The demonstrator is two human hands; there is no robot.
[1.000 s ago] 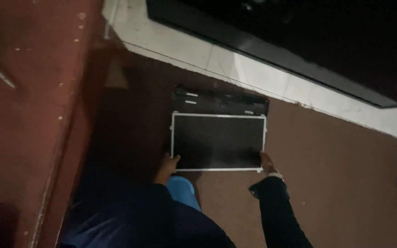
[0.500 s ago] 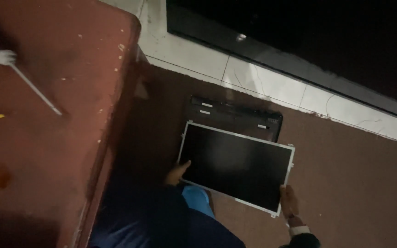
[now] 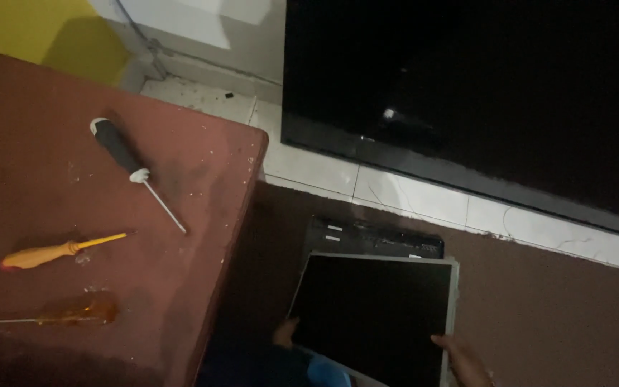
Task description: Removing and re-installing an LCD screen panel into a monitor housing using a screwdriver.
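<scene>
Lifted higher now, screen panel (image 3: 374, 315) tilts, left hand (image 3: 284, 334) and right hand (image 3: 460, 356) gripping its edges.

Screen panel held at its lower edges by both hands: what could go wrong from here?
1. The screen panel is held only by fingertips: left hand, right hand. It could slip or flex.
2. Its top edge sits close over the black casing and may knock it.
3. Dim light hides the grip.
</scene>
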